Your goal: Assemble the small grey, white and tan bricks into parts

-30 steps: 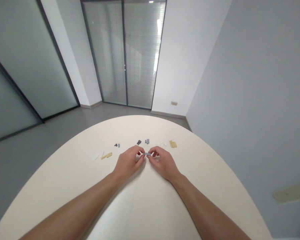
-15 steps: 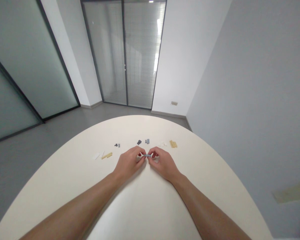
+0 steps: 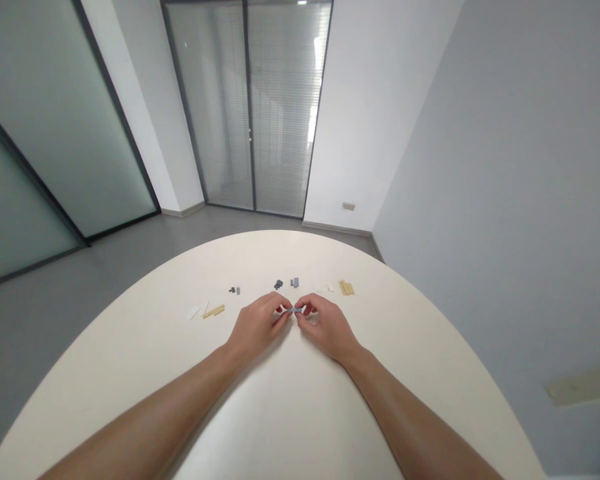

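Between my two hands, just above the round white table (image 3: 290, 413), is a small flat blue-grey piece (image 3: 294, 309) that looks like a building-block plate. My left hand (image 3: 261, 321) pinches its left end with thumb and forefinger. At the right end, the thumb and forefinger of my right hand (image 3: 325, 325) close on it too. Fingers cover much of it, so its exact shape is hidden. Right behind the hands lie a cluster of dark pieces (image 3: 279, 285) and a group of blue-grey pieces (image 3: 295, 283).
Tan pieces (image 3: 347, 287) and white pieces (image 3: 325, 288) lie at the back right. On the left are long tan pieces (image 3: 213, 311), white strips (image 3: 194, 311) and small dark pieces (image 3: 232, 290). A glass door (image 3: 280, 120) stands beyond the table's far edge.
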Tool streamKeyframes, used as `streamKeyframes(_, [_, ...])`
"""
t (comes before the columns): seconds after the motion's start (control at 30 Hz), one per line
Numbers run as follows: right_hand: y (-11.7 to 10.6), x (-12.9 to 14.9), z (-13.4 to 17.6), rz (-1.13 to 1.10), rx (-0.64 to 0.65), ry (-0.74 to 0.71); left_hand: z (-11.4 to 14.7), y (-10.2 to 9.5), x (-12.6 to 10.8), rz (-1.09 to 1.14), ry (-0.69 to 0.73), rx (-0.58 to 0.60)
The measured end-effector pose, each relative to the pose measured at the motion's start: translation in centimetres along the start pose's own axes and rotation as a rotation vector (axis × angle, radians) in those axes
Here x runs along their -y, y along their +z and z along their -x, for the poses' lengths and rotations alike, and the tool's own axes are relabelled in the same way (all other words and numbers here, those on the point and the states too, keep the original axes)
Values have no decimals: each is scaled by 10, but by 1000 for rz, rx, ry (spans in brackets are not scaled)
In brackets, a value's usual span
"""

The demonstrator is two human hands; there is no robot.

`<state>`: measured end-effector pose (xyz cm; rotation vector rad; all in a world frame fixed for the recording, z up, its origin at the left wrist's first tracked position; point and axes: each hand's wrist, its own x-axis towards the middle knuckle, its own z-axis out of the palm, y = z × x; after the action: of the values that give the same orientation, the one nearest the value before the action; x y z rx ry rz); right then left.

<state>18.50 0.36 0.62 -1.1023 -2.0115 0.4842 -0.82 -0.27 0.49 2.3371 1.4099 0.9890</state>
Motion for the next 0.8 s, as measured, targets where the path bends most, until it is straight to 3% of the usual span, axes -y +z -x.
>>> streamKeyframes(0.8, [2, -3, 0, -17, 14, 15, 0, 1, -1, -11, -21, -8])
